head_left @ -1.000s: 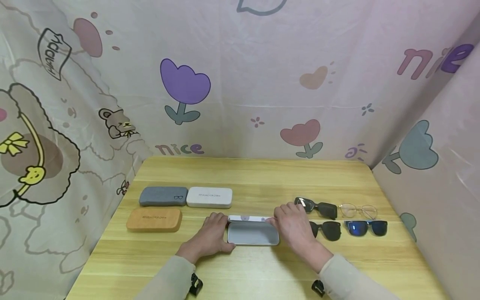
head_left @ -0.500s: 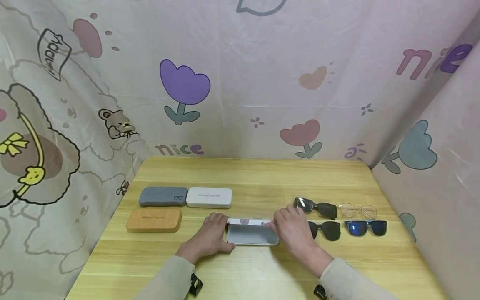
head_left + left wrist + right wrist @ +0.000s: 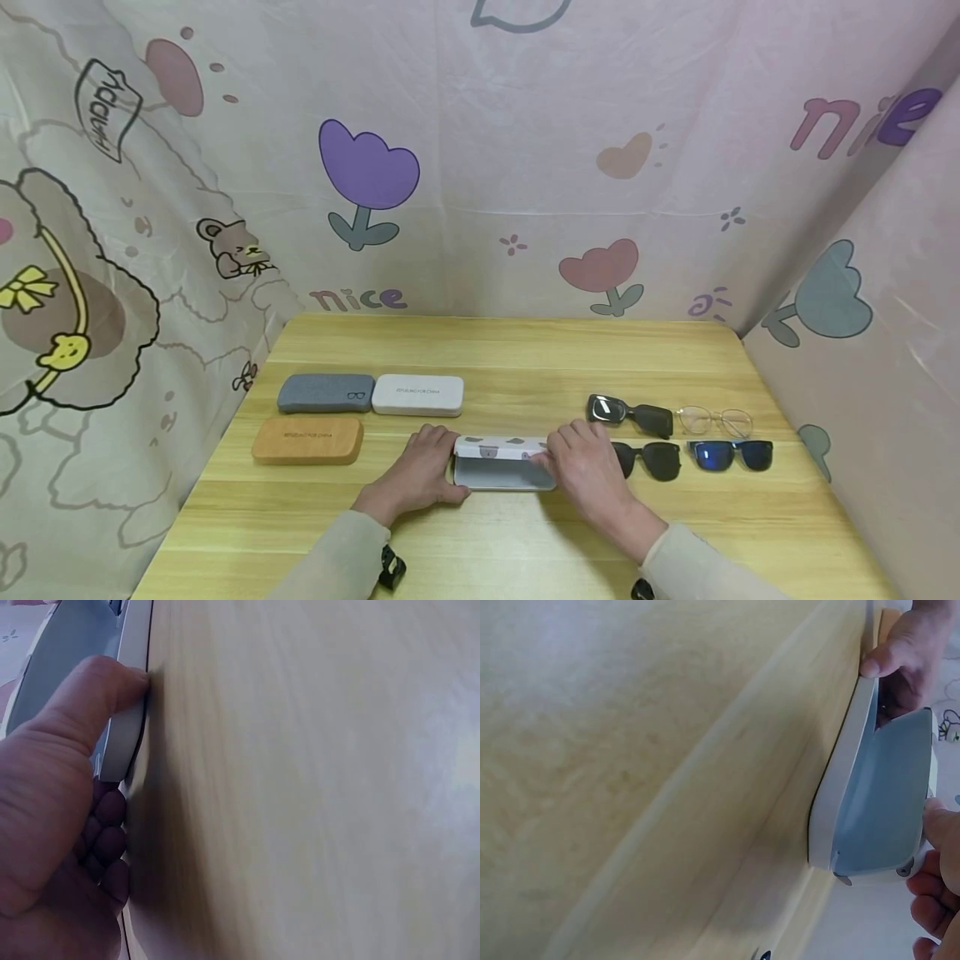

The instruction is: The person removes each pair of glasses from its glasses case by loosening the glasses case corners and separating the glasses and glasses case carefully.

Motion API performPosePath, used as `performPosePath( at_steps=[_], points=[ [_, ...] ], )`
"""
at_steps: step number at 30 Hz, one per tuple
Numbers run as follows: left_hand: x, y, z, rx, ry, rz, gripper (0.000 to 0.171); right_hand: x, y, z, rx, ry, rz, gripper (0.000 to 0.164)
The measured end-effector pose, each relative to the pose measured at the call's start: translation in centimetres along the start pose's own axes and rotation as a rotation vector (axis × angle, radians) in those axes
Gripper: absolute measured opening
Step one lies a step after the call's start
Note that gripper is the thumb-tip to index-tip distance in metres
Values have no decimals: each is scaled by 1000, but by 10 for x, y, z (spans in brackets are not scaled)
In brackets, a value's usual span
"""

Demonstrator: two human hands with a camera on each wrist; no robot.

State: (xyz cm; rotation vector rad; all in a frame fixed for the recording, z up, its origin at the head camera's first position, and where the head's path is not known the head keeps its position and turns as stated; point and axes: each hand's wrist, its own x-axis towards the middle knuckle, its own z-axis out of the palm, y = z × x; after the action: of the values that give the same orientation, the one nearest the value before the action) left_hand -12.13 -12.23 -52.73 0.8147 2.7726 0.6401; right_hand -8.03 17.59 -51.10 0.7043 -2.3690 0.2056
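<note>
A glasses case (image 3: 501,475) with a grey-blue lining lies at the front middle of the table. Its white, bear-printed lid (image 3: 489,450) is tilted partway down over the base. My left hand (image 3: 420,468) grips the left end; in the left wrist view its thumb (image 3: 105,682) lies over the front rim, with the other fingers curled at the end. At the right end, my right hand (image 3: 588,462) pinches the lid's edge between thumb and fingers. The right wrist view shows the lining (image 3: 881,799) through the gap between lid and base.
Left of centre lie a grey case (image 3: 326,393), a white case (image 3: 418,395) and an orange-brown case (image 3: 307,442), all closed. To the right are dark sunglasses (image 3: 651,419), another dark pair (image 3: 660,461), thin-framed glasses (image 3: 716,421) and blue-lensed sunglasses (image 3: 731,456). Patterned curtains surround the table.
My right hand has swung the lid forward and down, so more of its printed outside shows and less of the lining. My left hand has stayed on the left end.
</note>
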Motion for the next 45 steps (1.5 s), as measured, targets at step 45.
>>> performPosePath(
  at_steps=[45],
  points=[
    [-15,13,11,-50,82,-84,82,-31,-16,9,-1,-183,-35,46]
  ],
)
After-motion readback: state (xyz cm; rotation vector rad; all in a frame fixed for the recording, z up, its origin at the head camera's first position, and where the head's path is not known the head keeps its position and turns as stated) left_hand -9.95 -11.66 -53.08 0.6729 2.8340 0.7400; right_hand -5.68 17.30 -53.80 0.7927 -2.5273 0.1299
